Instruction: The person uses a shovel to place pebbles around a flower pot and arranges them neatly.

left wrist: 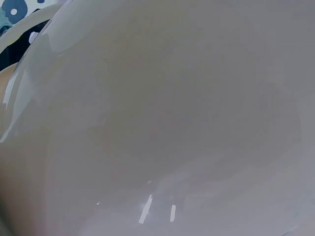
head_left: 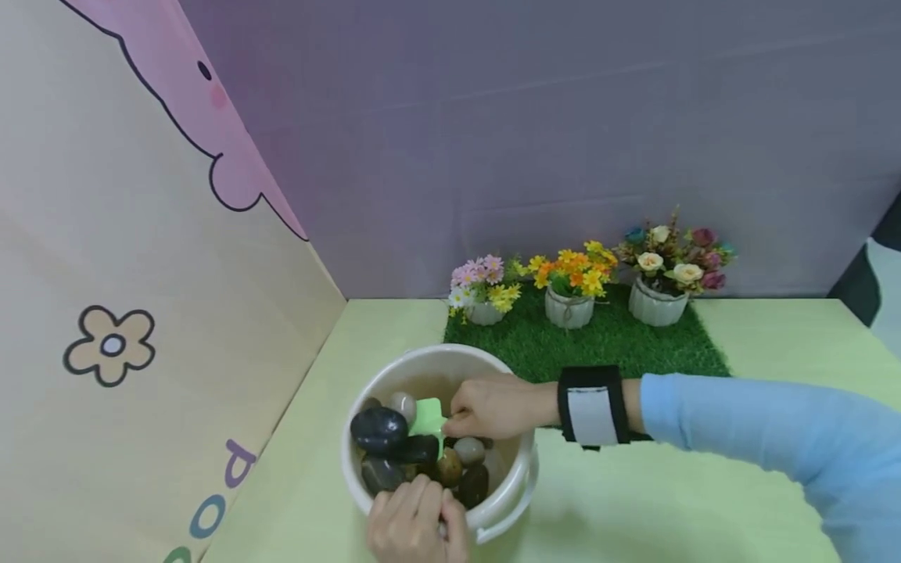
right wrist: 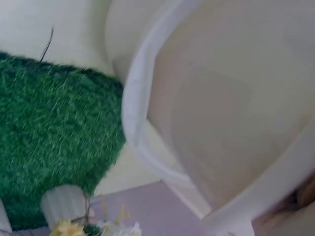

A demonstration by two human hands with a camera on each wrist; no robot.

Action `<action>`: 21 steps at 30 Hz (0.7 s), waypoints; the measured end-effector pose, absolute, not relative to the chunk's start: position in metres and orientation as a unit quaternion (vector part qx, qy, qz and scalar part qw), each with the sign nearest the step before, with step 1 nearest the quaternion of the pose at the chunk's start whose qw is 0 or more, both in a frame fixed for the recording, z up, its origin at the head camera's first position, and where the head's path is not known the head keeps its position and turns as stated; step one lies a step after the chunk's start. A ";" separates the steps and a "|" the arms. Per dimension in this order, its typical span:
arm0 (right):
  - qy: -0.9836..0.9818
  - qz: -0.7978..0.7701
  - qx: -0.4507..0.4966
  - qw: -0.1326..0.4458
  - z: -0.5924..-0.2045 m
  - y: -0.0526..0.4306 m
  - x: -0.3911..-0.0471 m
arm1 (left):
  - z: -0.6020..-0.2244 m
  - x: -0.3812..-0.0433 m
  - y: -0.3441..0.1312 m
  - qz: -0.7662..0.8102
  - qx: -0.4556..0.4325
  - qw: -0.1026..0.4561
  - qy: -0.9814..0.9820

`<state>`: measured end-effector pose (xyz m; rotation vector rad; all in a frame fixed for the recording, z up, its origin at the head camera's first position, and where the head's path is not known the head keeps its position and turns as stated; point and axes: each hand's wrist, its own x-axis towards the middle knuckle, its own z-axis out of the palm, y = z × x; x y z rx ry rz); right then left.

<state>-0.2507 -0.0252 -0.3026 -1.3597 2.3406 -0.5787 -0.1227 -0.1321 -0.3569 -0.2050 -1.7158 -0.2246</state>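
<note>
A white bucket [head_left: 380, 375] stands on the table with black, grey and brown stones [head_left: 380, 430] inside. My right hand [head_left: 493, 407] reaches in over the right rim with curled fingers, gripping a flat light green piece [head_left: 426, 416] among the stones; I cannot tell its exact kind. At the near rim, the fingers of my left hand [head_left: 418, 520] curl over the edge and hold it. The bucket's smooth outer wall [left wrist: 172, 118] fills most of the left wrist view. In the right wrist view the rim [right wrist: 138, 98] shows, with part of the right hand [right wrist: 280, 223] at the lower right corner.
Behind the bucket lies a green artificial grass mat [head_left: 521, 344]. Three white pots stand on it, with pink and yellow flowers [head_left: 486, 285], orange flowers [head_left: 573, 270] and mixed roses [head_left: 669, 262]. A printed panel [head_left: 176, 274] rises at the left, a grey-purple curtain [head_left: 563, 117] behind.
</note>
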 end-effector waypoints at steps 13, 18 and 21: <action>0.832 -0.216 -0.472 0.197 -0.298 -0.021 -0.253 | -0.363 -0.126 -0.138 -0.090 -0.106 0.648 -0.749; 0.824 -0.232 -0.477 0.198 -0.300 -0.022 -0.256 | -0.366 -0.129 -0.139 -0.091 -0.109 0.655 -0.742; 0.818 -0.246 -0.479 0.203 -0.301 -0.023 -0.257 | -0.365 -0.130 -0.138 -0.091 -0.113 0.661 -0.736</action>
